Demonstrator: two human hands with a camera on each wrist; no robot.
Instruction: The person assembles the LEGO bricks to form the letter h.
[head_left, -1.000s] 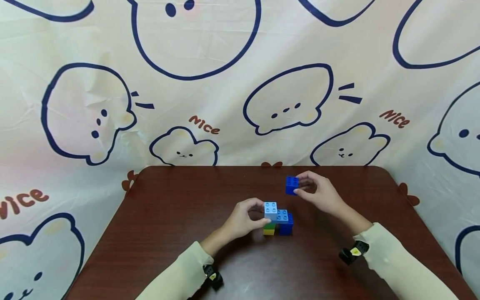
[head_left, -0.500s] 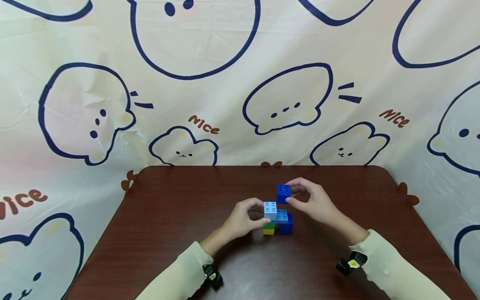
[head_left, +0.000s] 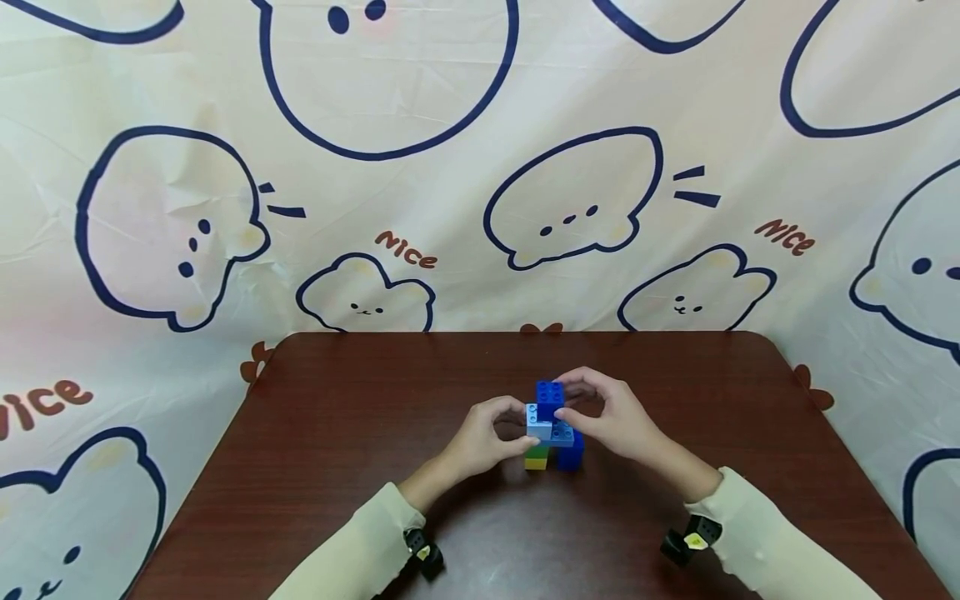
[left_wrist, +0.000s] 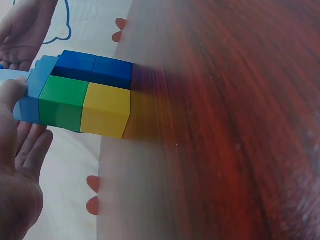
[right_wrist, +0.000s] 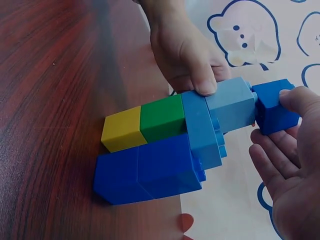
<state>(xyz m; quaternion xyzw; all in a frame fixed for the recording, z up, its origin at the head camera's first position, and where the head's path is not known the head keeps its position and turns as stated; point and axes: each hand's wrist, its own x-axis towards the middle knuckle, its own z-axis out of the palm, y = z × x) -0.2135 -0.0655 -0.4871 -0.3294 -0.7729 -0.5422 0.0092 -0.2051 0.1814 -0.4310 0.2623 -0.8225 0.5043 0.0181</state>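
A small structure of toy building bricks stands on the table. One column has a yellow brick [right_wrist: 121,129] below a green brick [right_wrist: 162,117], and beside it are two stacked dark blue bricks [right_wrist: 165,167]. A longer mid-blue brick [right_wrist: 201,127] bridges the top, with a light blue brick [right_wrist: 231,105] on its left end. My left hand [head_left: 482,437] pinches the structure around the light blue brick, thumb on the near side. Between thumb and fingers, my right hand [head_left: 618,417] holds another dark blue brick [right_wrist: 275,105] right at the light blue brick's studs, overlapping it slightly off line.
The dark brown table [head_left: 360,400] extends around the bricks, its far edge close behind them. A pale cloth [head_left: 450,200] printed with cartoon outlines hangs behind and at both sides. Each wrist wears a black camera [head_left: 690,540] on a strap.
My right hand has brought the dark blue brick left and nearer, from behind and right of the structure to the top of the light blue brick. My left hand keeps its place.
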